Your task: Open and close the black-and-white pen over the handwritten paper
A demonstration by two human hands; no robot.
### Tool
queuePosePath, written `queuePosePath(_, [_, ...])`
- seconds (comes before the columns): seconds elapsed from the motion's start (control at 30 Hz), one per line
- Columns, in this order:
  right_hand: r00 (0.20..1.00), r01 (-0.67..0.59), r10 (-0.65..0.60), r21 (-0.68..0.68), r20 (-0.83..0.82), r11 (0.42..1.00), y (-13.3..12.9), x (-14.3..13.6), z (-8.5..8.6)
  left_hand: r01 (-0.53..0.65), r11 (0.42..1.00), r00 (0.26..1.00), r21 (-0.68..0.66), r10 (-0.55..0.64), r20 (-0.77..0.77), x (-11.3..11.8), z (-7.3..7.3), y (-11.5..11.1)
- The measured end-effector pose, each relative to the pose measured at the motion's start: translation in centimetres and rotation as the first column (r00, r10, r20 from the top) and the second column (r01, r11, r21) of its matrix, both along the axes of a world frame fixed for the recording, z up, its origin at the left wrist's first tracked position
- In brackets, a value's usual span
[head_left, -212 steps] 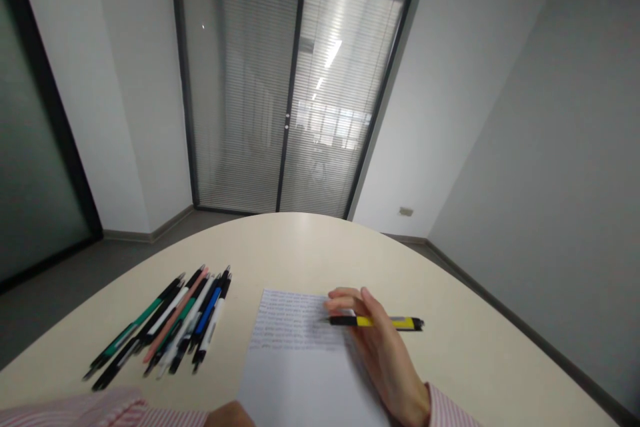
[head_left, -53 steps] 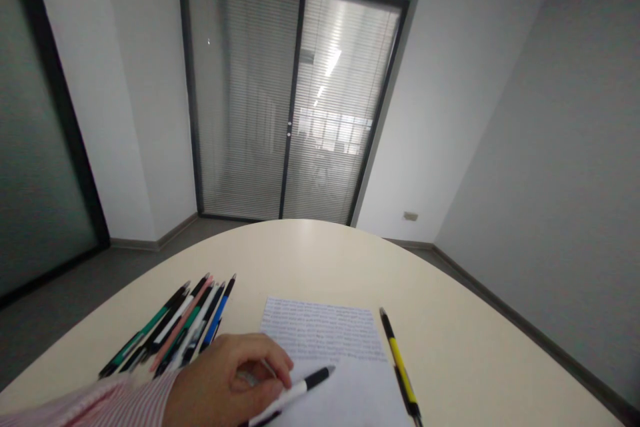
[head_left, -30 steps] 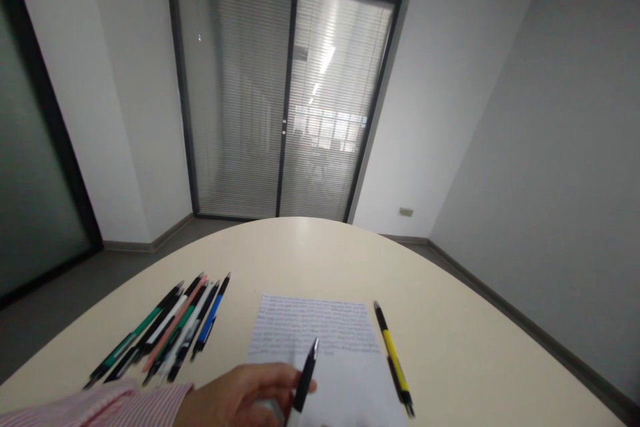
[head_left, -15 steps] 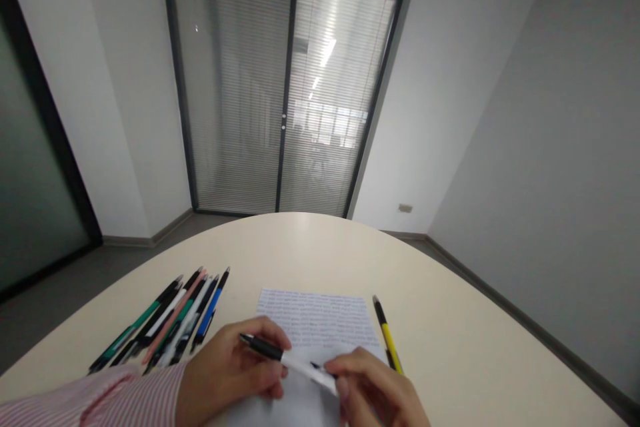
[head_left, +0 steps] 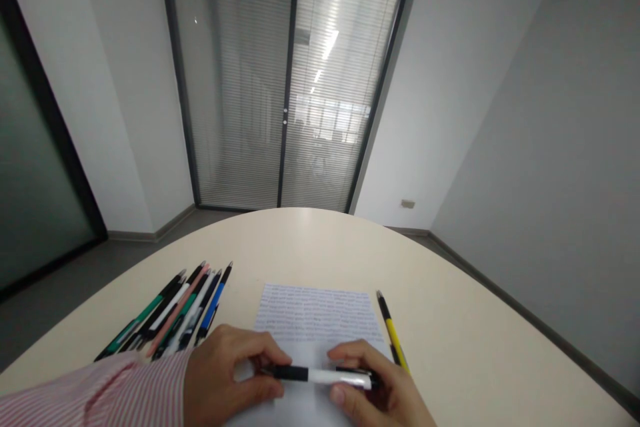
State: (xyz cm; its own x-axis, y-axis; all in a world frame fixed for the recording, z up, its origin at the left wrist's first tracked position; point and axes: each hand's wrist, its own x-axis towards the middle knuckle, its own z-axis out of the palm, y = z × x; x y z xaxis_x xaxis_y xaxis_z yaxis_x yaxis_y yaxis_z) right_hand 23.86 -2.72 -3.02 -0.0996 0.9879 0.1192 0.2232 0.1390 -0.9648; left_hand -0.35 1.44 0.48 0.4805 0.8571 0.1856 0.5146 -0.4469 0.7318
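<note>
A white ballpoint pen [head_left: 320, 376] with a black grip lies level between my two hands, above a sheet of paper. My left hand [head_left: 235, 373] pinches its dark tip end between thumb and fingers. Around the clip end curl the fingers of my right hand [head_left: 380, 383], the thumb below the barrel. Under the pen, the paper [head_left: 320, 313] carries rows of handwriting on its upper part; the lower part looks blank where it shows. The pen's tip is mostly hidden by my left fingers.
Several pens [head_left: 170, 313] in green, black, white, pink and blue lie side by side at the left, partly behind my striped sleeve [head_left: 145, 387]. A yellow and black pen [head_left: 393, 331] rests right of the paper. The round table [head_left: 310, 240] curves away toward a glass door [head_left: 285, 80].
The pen has turned from a slant to nearly level. My left fingers have moved onto its tip end, and my right hand has shifted along the clip end.
</note>
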Motion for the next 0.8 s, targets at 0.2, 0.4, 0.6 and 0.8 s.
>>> queuePosePath(0.2, [0.991,0.067,-0.073,-0.061,-0.113,0.996,0.3,-0.1,0.5,-0.031,0.998,0.991,0.054,0.024,0.134,-0.2,-0.4,0.5])
queuePosePath(0.4, [0.988,0.074,-0.082,-0.067,-0.131,0.995,0.4,0.0,-0.1,-0.020,1.000,0.987,0.023,0.016,0.158,-0.7,0.0,1.5])
queuePosePath(0.6, [0.983,0.065,-0.083,-0.110,-0.165,0.992,0.4,0.3,0.0,0.053,0.976,0.990,0.210,-0.078,0.115,-1.0,-0.4,1.6])
queuePosePath(0.8, [0.996,0.024,-0.029,-0.056,-0.084,0.998,0.4,0.4,0.0,0.037,0.935,0.994,0.353,-0.072,0.086,-1.3,-1.3,1.5])
